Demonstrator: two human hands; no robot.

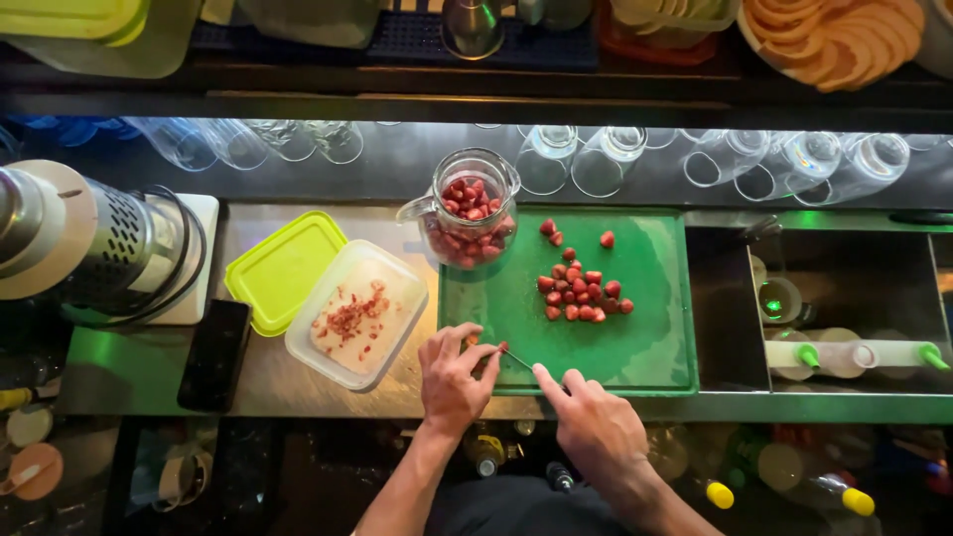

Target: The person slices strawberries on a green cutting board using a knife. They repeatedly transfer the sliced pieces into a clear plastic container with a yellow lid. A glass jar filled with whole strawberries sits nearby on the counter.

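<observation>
Left hand [455,375] pinches a small strawberry [476,343] between curled fingertips at the near left corner of the green cutting board [645,347], while the right hand [594,422] is closed around a knife [518,359], index finger stretched along its back and the blade tip almost at the berry. Farther up the board lies a loose pile of strawberries [581,293], with three more berries scattered just beyond it. At the board's far left corner stands a glass jug [474,206] partly filled with strawberries, its handle pointing left. Left of the board, on the metal surface [268,382], sits a clear plastic tub [355,313] holding red trimmings, partly overlapping its lime-green lid [278,266]. A dark phone [213,355] lies near the tub, next to a metal appliance [99,243]. Upturned glasses [606,159] line the ledge behind, and squeeze bottles [844,355] with green tips lie in the well to the right.
</observation>
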